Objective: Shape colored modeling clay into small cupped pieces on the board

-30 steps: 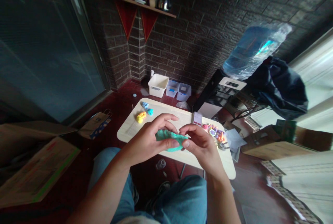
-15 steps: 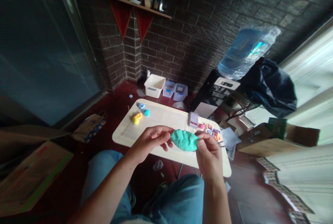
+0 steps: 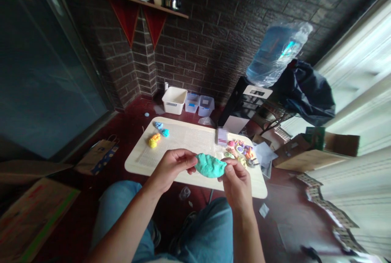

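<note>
A flattened, lumpy oval of green modelling clay (image 3: 210, 166) is held up above the near side of the small table (image 3: 183, 140). My left hand (image 3: 175, 167) pinches its left end between thumb and fingers. At the other end, my right hand (image 3: 236, 177) grips it the same way, thumb in front. On the table's far left lie yellow and orange clay lumps (image 3: 153, 140), with blue clay (image 3: 158, 125) and turquoise clay (image 3: 165, 132) behind them. A cluster of clay pieces in several colours (image 3: 241, 151) sits at the right, beyond my right hand.
A small pale box (image 3: 222, 136) stands at the table's back right. Behind the table are a white bin (image 3: 174, 100), clear plastic boxes (image 3: 205, 106) and a water dispenser (image 3: 244, 104). Cardboard boxes (image 3: 317, 153) stand right; a paper bag (image 3: 99, 155) is on the floor at left.
The green clay, earlier partly covered by both hands, has been turned so its broad face shows. My hands have moved apart to its two ends. The camera view has shifted slightly.
</note>
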`<state>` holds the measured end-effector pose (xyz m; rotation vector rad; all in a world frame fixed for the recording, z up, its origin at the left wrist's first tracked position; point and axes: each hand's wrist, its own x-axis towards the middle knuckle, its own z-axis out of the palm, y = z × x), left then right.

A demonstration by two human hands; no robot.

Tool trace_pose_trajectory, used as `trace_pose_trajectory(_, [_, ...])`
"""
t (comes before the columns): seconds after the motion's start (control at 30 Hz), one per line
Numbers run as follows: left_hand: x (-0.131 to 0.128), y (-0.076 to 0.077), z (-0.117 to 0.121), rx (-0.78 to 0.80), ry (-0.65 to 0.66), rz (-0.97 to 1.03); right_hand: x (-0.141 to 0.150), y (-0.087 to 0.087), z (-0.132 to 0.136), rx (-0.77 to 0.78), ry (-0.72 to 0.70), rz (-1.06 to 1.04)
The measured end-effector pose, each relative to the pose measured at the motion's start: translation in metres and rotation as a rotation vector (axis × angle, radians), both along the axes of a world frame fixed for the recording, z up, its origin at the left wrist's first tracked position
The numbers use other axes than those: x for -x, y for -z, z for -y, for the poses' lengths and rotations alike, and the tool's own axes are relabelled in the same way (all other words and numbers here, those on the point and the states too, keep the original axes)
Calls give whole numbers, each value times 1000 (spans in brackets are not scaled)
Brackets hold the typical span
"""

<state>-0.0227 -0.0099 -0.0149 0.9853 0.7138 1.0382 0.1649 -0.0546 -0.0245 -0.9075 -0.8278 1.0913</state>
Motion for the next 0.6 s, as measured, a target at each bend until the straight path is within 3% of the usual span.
trace_pose_trajectory(0.13, [-6, 2, -2, 3, -8, -32, 1, 6, -3, 15, 36, -65])
trace_pose_trajectory(0.27, [-16, 13, -9, 2, -18, -72, -3, 25, 1, 63, -25, -185])
trace_pose_trajectory(0.43, [-31, 40, -17, 39, 89, -224, -33, 72, 15, 262, 58, -266])
trace_pose_trajectory(0.6, [-30, 67, -19, 42, 76, -369, -106, 129, 21, 349, 330, -303])
